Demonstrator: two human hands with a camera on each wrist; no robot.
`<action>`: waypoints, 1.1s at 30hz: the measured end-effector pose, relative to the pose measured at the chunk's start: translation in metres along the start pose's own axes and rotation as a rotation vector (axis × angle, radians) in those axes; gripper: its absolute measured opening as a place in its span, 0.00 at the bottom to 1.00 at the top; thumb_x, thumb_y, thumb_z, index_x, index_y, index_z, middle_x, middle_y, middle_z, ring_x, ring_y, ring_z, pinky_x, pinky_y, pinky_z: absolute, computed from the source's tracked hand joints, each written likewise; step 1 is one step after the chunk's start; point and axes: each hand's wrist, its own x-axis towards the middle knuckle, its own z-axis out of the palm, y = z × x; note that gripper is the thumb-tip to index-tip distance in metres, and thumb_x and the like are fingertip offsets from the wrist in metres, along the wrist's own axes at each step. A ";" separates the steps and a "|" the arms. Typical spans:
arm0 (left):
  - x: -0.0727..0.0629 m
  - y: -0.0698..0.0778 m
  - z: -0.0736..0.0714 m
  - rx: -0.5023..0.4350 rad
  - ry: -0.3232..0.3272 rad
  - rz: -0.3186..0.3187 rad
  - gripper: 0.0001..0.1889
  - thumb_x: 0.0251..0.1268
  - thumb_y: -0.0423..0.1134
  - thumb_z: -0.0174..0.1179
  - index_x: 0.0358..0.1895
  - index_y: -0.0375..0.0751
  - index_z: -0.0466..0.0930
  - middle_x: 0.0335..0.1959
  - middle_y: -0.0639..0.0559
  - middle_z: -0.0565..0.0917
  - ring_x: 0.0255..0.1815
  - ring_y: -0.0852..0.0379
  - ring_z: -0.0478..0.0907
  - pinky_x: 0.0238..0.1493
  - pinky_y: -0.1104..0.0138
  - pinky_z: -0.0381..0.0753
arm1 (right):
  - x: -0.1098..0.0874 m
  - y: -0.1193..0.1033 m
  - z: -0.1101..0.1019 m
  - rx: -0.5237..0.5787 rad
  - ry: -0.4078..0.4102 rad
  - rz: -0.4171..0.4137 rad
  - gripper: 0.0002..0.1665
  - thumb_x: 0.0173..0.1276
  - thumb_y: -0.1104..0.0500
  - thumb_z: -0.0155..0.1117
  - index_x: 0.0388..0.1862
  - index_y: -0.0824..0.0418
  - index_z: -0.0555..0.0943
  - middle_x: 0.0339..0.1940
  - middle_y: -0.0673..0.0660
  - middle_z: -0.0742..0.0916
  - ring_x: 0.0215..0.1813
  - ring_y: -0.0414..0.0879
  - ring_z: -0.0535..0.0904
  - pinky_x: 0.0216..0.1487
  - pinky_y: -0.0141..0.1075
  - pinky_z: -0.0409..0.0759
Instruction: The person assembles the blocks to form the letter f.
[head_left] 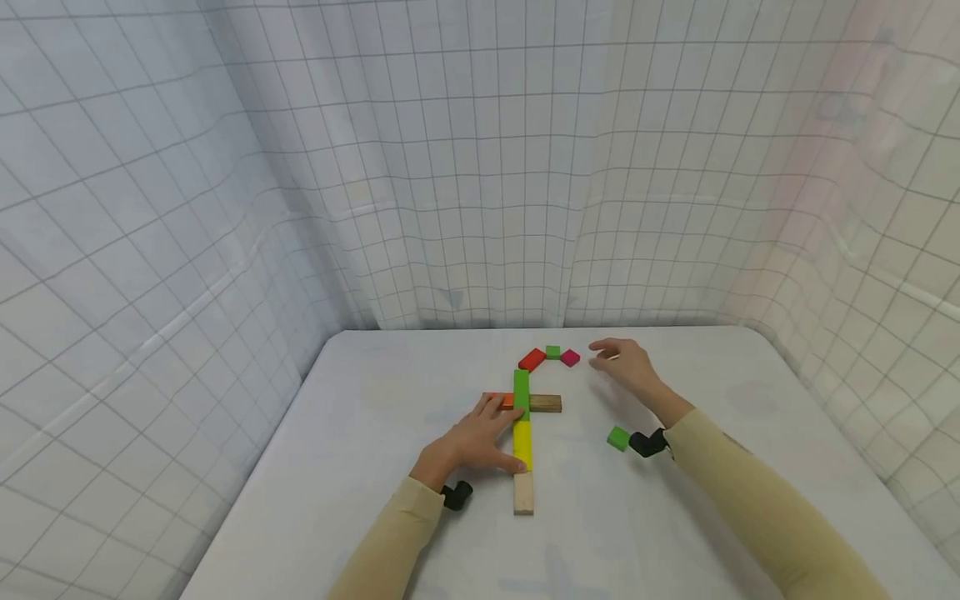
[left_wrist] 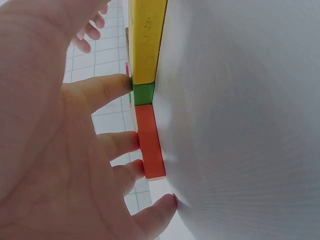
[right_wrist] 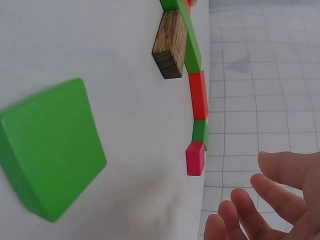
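Observation:
My left hand (head_left: 474,442) rests with spread fingers over a line of wooden blocks. Its fingertips touch the orange block (left_wrist: 150,142) and the green block (head_left: 521,387), and its thumb lies at the yellow block (head_left: 522,446). Below the yellow one sits a pale wood block (head_left: 523,493); a dark brown block (head_left: 546,404) sticks out rightward from the green one. From the top, a red block (head_left: 532,360), a small green block (head_left: 552,352) and a pink block (right_wrist: 195,159) curve rightward. My right hand (head_left: 630,367) hovers right of the pink block, fingers loosely bent around nothing.
A loose green block (right_wrist: 55,145) lies on the white table (head_left: 390,417), near the black wrist camera (head_left: 648,442) of my right arm. White curtains with a grid pattern (head_left: 480,167) enclose the table at the back and both sides.

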 end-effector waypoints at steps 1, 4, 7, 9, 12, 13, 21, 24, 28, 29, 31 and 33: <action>0.000 0.000 0.000 -0.002 0.000 0.000 0.52 0.53 0.72 0.66 0.80 0.58 0.57 0.82 0.45 0.46 0.82 0.40 0.39 0.71 0.40 0.59 | -0.002 0.000 -0.001 0.004 -0.002 -0.003 0.22 0.72 0.54 0.66 0.63 0.58 0.81 0.53 0.61 0.85 0.57 0.57 0.78 0.54 0.52 0.79; 0.000 0.000 0.000 -0.005 0.003 0.003 0.52 0.53 0.71 0.67 0.80 0.58 0.58 0.82 0.44 0.46 0.82 0.40 0.39 0.71 0.40 0.59 | -0.010 -0.001 -0.003 0.009 -0.008 -0.017 0.23 0.72 0.53 0.66 0.63 0.57 0.81 0.53 0.60 0.84 0.56 0.57 0.79 0.53 0.51 0.80; 0.001 -0.001 0.000 -0.004 0.004 0.003 0.52 0.52 0.72 0.67 0.80 0.58 0.57 0.82 0.45 0.46 0.82 0.40 0.39 0.71 0.39 0.59 | -0.018 -0.001 -0.007 0.004 -0.005 -0.031 0.23 0.72 0.54 0.67 0.64 0.56 0.81 0.53 0.59 0.85 0.56 0.57 0.79 0.52 0.50 0.80; 0.001 -0.001 0.001 -0.001 0.002 0.002 0.52 0.52 0.72 0.66 0.80 0.58 0.57 0.83 0.45 0.45 0.82 0.41 0.38 0.70 0.39 0.60 | -0.024 -0.001 -0.009 0.008 -0.007 -0.033 0.23 0.71 0.54 0.67 0.64 0.56 0.80 0.53 0.59 0.85 0.56 0.57 0.80 0.53 0.51 0.80; 0.001 -0.002 0.002 0.000 0.000 -0.001 0.53 0.52 0.73 0.66 0.80 0.58 0.57 0.83 0.46 0.45 0.82 0.40 0.38 0.70 0.39 0.60 | -0.035 0.001 -0.010 0.014 -0.017 -0.026 0.24 0.71 0.54 0.68 0.65 0.55 0.80 0.53 0.59 0.85 0.56 0.56 0.80 0.54 0.51 0.80; 0.001 -0.002 0.002 0.002 0.000 -0.002 0.53 0.52 0.73 0.66 0.80 0.59 0.57 0.83 0.46 0.46 0.82 0.40 0.38 0.71 0.39 0.59 | -0.038 0.002 -0.010 0.019 -0.021 -0.022 0.24 0.71 0.54 0.68 0.65 0.54 0.80 0.53 0.59 0.85 0.56 0.56 0.80 0.54 0.51 0.80; 0.002 -0.002 0.001 0.008 0.002 0.005 0.53 0.52 0.73 0.66 0.80 0.58 0.57 0.83 0.46 0.45 0.82 0.40 0.37 0.71 0.40 0.59 | -0.061 0.016 -0.010 0.003 -0.062 -0.025 0.27 0.69 0.53 0.70 0.66 0.57 0.80 0.53 0.60 0.86 0.55 0.55 0.82 0.51 0.48 0.82; 0.002 -0.002 0.001 0.005 0.003 0.004 0.53 0.52 0.72 0.66 0.80 0.58 0.57 0.83 0.46 0.45 0.82 0.40 0.38 0.71 0.39 0.59 | -0.069 0.022 -0.009 -0.002 -0.084 -0.029 0.28 0.69 0.53 0.71 0.66 0.57 0.80 0.52 0.59 0.86 0.54 0.55 0.82 0.50 0.47 0.82; 0.002 -0.003 0.002 0.005 0.002 0.002 0.53 0.52 0.73 0.66 0.80 0.58 0.57 0.82 0.45 0.46 0.82 0.40 0.39 0.71 0.39 0.59 | -0.078 0.028 -0.007 0.010 -0.109 -0.035 0.27 0.67 0.55 0.73 0.64 0.58 0.81 0.50 0.58 0.86 0.52 0.54 0.83 0.47 0.46 0.83; 0.002 -0.004 0.003 0.007 0.002 0.002 0.53 0.52 0.73 0.66 0.80 0.58 0.57 0.83 0.45 0.46 0.82 0.40 0.39 0.71 0.39 0.60 | -0.080 0.029 -0.007 0.012 -0.114 -0.040 0.27 0.66 0.55 0.73 0.64 0.58 0.81 0.49 0.57 0.86 0.52 0.54 0.83 0.47 0.45 0.83; 0.002 -0.004 0.003 0.007 0.003 0.005 0.53 0.52 0.73 0.66 0.80 0.58 0.57 0.83 0.45 0.45 0.82 0.40 0.38 0.71 0.39 0.60 | -0.083 0.031 -0.005 0.016 -0.123 -0.047 0.27 0.65 0.56 0.74 0.63 0.58 0.82 0.48 0.56 0.86 0.50 0.53 0.83 0.46 0.45 0.83; 0.002 -0.004 0.002 0.007 0.004 0.009 0.53 0.52 0.73 0.66 0.80 0.58 0.57 0.83 0.46 0.45 0.82 0.40 0.38 0.71 0.40 0.59 | -0.086 0.034 -0.003 0.016 -0.134 -0.056 0.27 0.64 0.56 0.75 0.62 0.59 0.82 0.47 0.56 0.86 0.49 0.53 0.83 0.45 0.44 0.83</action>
